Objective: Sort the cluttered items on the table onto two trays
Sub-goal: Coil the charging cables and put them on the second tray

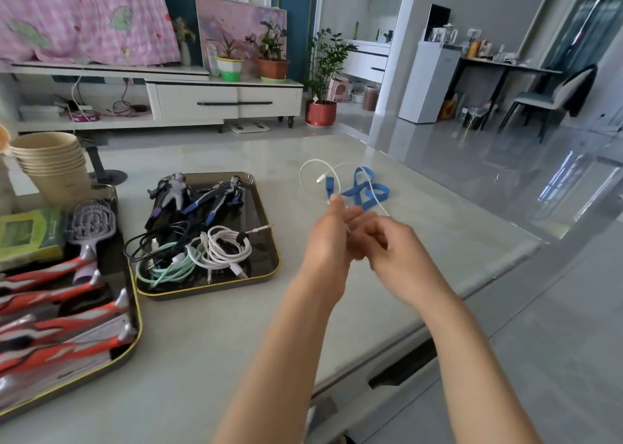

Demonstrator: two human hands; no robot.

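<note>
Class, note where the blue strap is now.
In the head view, the blue strap lies on the table, right of the cable tray, beyond the left hand.

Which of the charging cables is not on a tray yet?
The thin loose white cable, held above the table by the left hand and right hand. The black cable, mint cable and bundled white cable lie in the right tray.

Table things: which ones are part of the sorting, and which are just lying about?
Part of the job: thin white cable, held by left hand and right hand; blue fabric strap; dark gold-rimmed tray of cables and figures; dark gold-rimmed tray of orange toys.
Just lying about: stack of tan paper cups; red-potted green plant; white floor scale.
</note>
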